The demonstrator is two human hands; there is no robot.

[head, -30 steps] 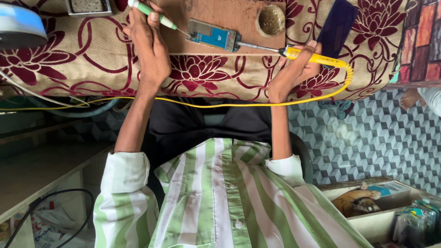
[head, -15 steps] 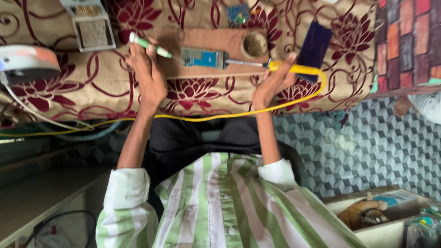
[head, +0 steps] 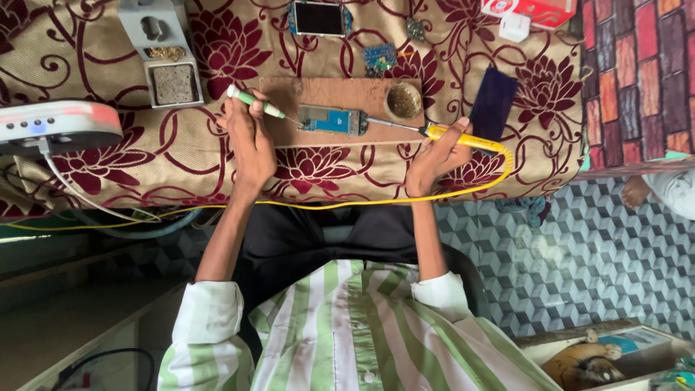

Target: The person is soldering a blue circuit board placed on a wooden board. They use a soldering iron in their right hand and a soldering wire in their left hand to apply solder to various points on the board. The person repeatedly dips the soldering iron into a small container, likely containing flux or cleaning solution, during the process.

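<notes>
Striped green-and-white sleeves lead up to the hands. Left hand (head: 248, 137) pinches a green-handled tool (head: 255, 103); right hand (head: 436, 156) grips a yellow soldering iron (head: 463, 139) — both tips meet the blue circuit board (head: 332, 120) lying on the wooden board (head: 289, 94). Farther off — a phone (head: 318, 18).

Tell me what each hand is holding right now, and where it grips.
Left hand holds a green-handled tool by its handle. Right hand holds the yellow soldering iron by its handle.
</notes>
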